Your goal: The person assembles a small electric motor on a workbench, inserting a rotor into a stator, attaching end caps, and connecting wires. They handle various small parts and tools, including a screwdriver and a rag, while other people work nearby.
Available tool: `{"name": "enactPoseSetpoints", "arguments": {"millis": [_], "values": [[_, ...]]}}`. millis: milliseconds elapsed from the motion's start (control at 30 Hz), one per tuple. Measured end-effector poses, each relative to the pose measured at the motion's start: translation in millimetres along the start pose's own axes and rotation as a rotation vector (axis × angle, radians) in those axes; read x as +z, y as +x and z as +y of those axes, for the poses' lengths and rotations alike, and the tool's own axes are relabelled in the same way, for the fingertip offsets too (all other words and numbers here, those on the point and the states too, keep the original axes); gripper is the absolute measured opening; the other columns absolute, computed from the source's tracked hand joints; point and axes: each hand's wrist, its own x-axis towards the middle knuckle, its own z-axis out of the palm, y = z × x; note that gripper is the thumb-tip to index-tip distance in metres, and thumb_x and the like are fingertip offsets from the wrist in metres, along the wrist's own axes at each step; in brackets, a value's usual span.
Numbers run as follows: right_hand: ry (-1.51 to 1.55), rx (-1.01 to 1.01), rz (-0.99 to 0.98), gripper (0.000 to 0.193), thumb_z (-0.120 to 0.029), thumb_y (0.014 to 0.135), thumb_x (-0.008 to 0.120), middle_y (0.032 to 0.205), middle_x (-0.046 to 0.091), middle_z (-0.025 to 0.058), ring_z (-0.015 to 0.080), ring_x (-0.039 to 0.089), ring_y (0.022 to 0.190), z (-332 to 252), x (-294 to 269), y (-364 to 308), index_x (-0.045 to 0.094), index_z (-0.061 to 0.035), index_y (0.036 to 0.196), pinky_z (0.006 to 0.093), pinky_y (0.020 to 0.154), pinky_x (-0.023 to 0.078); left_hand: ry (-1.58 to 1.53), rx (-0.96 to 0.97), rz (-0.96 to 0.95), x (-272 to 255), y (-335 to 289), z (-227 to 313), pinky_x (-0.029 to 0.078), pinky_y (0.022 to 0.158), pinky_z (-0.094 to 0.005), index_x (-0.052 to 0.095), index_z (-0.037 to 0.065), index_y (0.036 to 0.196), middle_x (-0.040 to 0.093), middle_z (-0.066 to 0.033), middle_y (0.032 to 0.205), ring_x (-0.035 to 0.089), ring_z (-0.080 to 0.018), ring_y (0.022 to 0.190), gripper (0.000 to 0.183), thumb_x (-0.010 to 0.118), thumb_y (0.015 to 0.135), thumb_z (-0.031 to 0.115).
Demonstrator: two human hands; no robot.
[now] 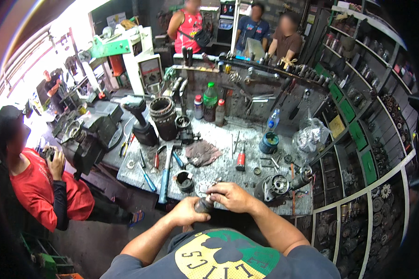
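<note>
My left hand [187, 212] and my right hand [233, 196] meet just below the front edge of a grimy workbench [228, 139]. Between them they hold a small dark round metal part [203, 204], the left hand cupping it from below and the right hand's fingers on its top. A light round metal disc [202, 188] lies on the bench just above my hands. A dark ring-shaped part [185, 180] sits to its left. A grey motor housing [278, 185] rests to the right of my right hand.
A blue-handled hammer [165, 179], pliers [159, 156], a red-handled screwdriver [240, 160], a rag [203, 152], bottles [210, 101] and a large ribbed cylinder [163, 116] crowd the bench. A person in red [37, 183] sits at left. Parts shelves [363, 153] line the right. Three people stand behind the back counter.
</note>
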Motion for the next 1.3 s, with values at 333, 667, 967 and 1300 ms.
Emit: {"name": "enactPoseSetpoints", "arguments": {"millis": [333, 667, 967, 1300], "values": [[0.094, -0.035, 0.158, 0.019, -0.003, 0.094, 0.08, 0.112, 0.079, 0.0165, 0.0335, 0.077, 0.107, 7.5, -12.3, -47.8, 0.081, -0.0003, 0.113, 0.0419, 0.096, 0.06, 0.114, 0.047, -0.073, 20.4, 8.3, 18.4, 0.059, 0.082, -0.0399, 0.073, -0.001, 0.121, 0.077, -0.0119, 0.093, 0.072, -0.021, 0.084, 0.06, 0.091, 0.079, 0.038], [0.273, 0.589, 0.012, 0.042, -0.034, 0.104, 0.078, 0.099, 0.079, 0.0115, 0.0219, 0.074, 0.083, 54.7, -7.3, -69.3, 0.075, 0.0036, 0.123, 0.0367, 0.079, 0.061, -0.271, 0.231, 0.238, 52.2, 4.7, -8.7, 0.054, 0.098, -0.0352, 0.071, 0.003, 0.125, 0.075, -0.003, 0.111, 0.067, -0.0144, 0.102, 0.046, 0.091, 0.088, 0.023], [0.449, 0.327, -0.153, 0.061, -0.007, 0.097, 0.085, 0.132, 0.073, 0.0105, 0.0168, 0.067, 0.123, 23.3, 64.4, -39.3, 0.058, 0.0018, 0.15, 0.0364, 0.106, 0.056, -0.998, 0.297, 0.349, 76.0, 10.5, -13.3, 0.047, 0.118, -0.0389, 0.044, 0.003, 0.166, 0.062, -0.0066, 0.15, 0.059, -0.0166, 0.133, 0.076, 0.082, 0.102, 0.017], [0.844, 0.303, -0.05, 0.053, -0.022, 0.097, 0.088, 0.123, 0.073, 0.0049, 0.013, 0.067, 0.108, 79.9, 71.4, -72.4, 0.066, 0.0017, 0.139, 0.0318, 0.096, 0.056, -0.831, 0.215, 0.126, 88.5, 17.9, -31.0, 0.039, 0.124, -0.0399, 0.05, 0.006, 0.16, 0.065, -0.0054, 0.145, 0.054, -0.018, 0.138, 0.07, 0.083, 0.103, 0.029]]}}
